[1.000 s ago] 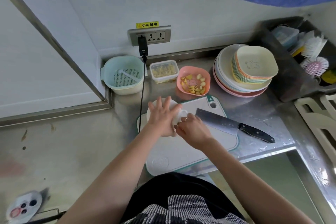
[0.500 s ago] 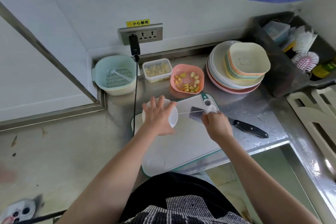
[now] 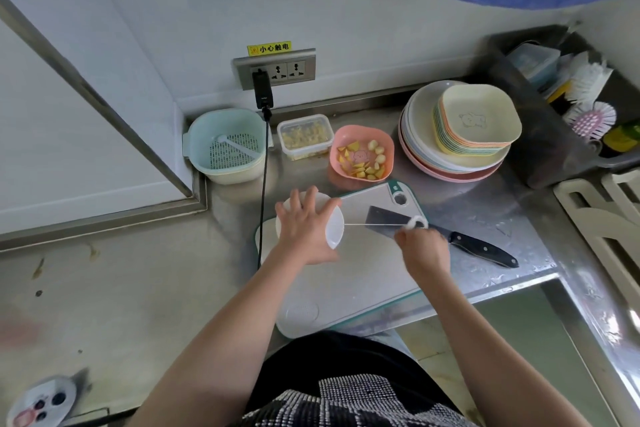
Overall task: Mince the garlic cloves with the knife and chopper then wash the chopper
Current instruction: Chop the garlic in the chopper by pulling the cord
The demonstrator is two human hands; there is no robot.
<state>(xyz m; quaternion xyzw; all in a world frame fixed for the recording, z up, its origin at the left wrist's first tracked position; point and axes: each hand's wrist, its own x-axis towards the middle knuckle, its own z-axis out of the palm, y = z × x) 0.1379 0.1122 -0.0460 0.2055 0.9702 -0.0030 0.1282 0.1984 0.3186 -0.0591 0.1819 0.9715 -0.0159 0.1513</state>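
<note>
Two hands: left (image 3: 304, 230) pressing chopper (image 3: 334, 229), cord (image 3: 372, 224) taut rightward.

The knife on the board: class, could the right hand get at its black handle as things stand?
Probably yes, once it lets go: the right hand grips the pull ring, and the knife handle lies uncovered just beside it.

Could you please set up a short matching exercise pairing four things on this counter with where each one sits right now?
Things:
1. chopper
2. pull ring
3. knife
4. pink bowl

Places:
A. lying across the right end of the cutting board
B. behind the board, holding cut pieces
C. under the flat left hand
D. pinched by the right hand, cord drawn taut

Pairs: 1-C, 2-D, 3-A, 4-B
</note>
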